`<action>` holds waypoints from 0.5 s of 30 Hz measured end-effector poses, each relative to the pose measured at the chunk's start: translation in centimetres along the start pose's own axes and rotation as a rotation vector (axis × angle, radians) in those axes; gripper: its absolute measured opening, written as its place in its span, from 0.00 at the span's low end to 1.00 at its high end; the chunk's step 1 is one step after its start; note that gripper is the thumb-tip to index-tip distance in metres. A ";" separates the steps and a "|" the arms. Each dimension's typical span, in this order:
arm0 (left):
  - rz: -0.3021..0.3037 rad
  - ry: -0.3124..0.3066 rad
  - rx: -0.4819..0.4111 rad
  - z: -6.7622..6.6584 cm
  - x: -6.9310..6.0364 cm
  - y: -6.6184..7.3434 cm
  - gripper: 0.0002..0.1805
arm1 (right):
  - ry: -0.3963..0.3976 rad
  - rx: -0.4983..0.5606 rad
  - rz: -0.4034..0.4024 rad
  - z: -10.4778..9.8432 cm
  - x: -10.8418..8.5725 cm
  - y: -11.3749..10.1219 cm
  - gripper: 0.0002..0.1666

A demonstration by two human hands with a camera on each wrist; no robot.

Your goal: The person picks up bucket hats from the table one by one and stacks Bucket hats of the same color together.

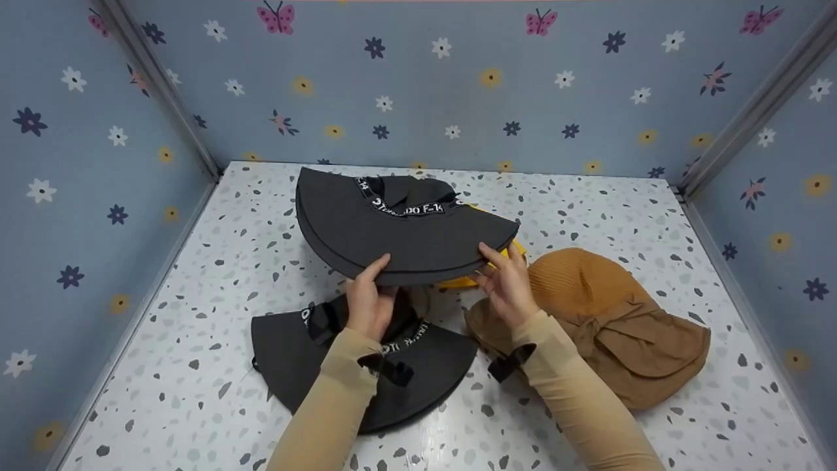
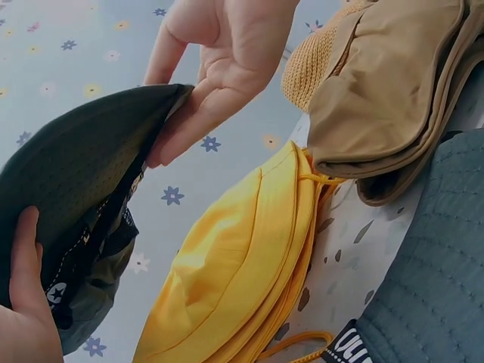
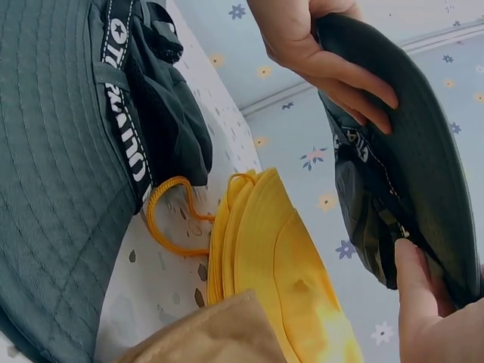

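A dark grey wide-brimmed hat [image 1: 405, 239], folded double, is held up above the table, its black band with white lettering facing up. My left hand [image 1: 371, 301] pinches the near edge of its brim, thumb on top and fingers beneath. At the brim's right end my right hand [image 1: 507, 281] grips in the same way. A second dark hat [image 1: 418, 373] with a lettered band lies under my left wrist. Yellow hats [image 2: 234, 265] lie stacked behind the held hat, mostly hidden in the head view.
To the right lie a brown hat [image 1: 654, 353] with a knotted bow and a ribbed tan hat [image 1: 582, 278], touching each other. The speckled white table [image 1: 196, 366] is bounded by blue flowered panels [image 1: 418, 78] at the back and both sides. A yellow cord [image 3: 162, 227] trails from the yellow stack.
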State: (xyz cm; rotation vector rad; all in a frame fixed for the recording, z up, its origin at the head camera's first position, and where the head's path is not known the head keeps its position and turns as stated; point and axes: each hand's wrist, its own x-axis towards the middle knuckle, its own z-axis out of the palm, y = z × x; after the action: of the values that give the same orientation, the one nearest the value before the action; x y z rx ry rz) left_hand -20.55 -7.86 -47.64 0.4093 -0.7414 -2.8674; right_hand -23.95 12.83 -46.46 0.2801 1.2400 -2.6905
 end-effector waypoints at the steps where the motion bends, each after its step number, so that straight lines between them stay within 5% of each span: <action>1: 0.005 -0.013 0.004 0.0 -0.1 -0.1 0.36 | 0.004 0.007 -0.001 0.1 -0.1 0.1 0.39; 15: 0.067 -0.105 0.070 0.2 -0.9 -1.3 0.45 | 0.023 -0.019 -0.056 0.6 -0.6 0.5 0.46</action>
State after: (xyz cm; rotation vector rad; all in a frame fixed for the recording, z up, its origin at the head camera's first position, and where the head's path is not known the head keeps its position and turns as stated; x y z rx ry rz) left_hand -19.86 -6.49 -47.89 0.2395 -0.8586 -2.8246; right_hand -23.26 12.05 -46.31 0.2782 1.2985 -2.7277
